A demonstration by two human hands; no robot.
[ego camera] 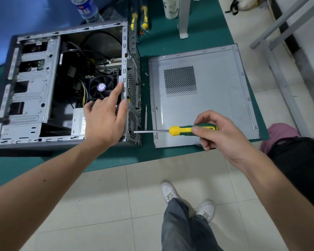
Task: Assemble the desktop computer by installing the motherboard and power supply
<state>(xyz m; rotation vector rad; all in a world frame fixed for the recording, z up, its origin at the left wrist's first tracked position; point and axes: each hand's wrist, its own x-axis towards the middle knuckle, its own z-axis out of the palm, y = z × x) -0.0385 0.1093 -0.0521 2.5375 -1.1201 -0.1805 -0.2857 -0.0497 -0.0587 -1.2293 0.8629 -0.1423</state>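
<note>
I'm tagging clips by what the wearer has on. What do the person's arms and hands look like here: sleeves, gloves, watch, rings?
Both forearms are bare to the frame edge: no sleeves show. The left hand and right hand wear no gloves, and no watch, bracelet or ring is visible on either.

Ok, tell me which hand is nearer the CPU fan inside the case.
Left. The left hand rests on the case's rear edge, its fingers right beside the CPU fan. The right hand is outside the case, holding the screwdriver over the side panel.
</note>
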